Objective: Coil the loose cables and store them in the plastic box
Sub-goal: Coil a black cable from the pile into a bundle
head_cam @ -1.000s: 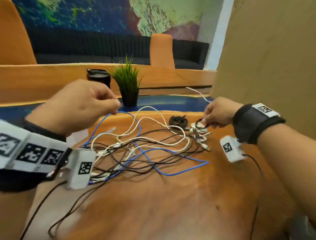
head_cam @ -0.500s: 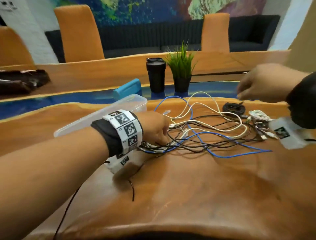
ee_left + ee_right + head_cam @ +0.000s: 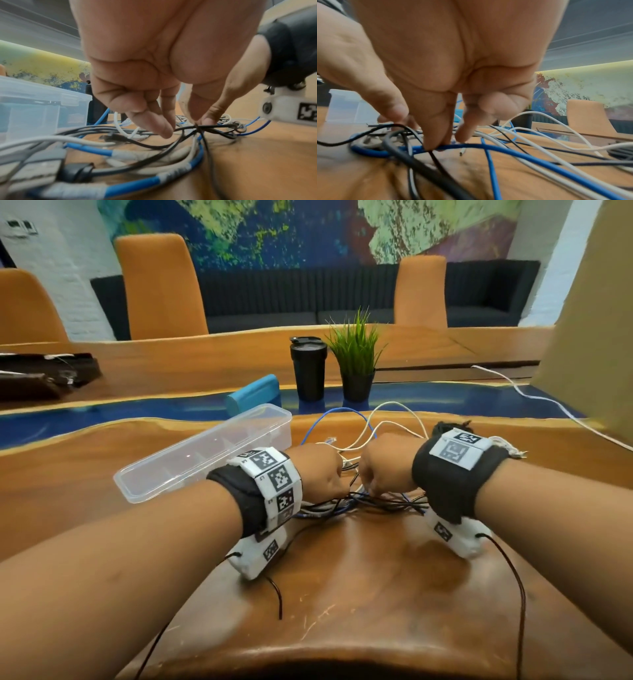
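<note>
My left hand [image 3: 154,75] pinches a thin black cable [image 3: 214,128] between thumb and fingertips; my right hand [image 3: 453,65] pinches another black strand where it crosses the glossy blue cable [image 3: 513,150]. The tangle of round cables [image 3: 376,501] lies on the smooth wooden bench [image 3: 376,594], just right of the clear, long plastic box [image 3: 164,474], with bare wood toward the near edge.
</note>
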